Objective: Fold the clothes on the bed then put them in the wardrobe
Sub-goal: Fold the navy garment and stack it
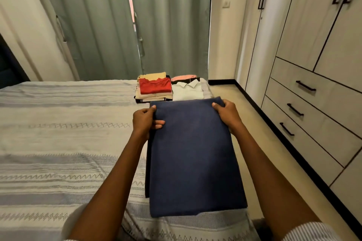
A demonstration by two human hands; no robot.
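I see open bedspread across the whole left and middle, free for a hand. On the far right corner two folded stacks and sit side by side, just beyond the blue cloth. A floor strip runs right of the bed, bounded by the wardrobe, doors and drawers closed.

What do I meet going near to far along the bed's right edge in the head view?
Folded navy blue cloth gripped at its far corners by left hand and right hand → folded white collared shirt → folded pink garment → grey-green curtain.
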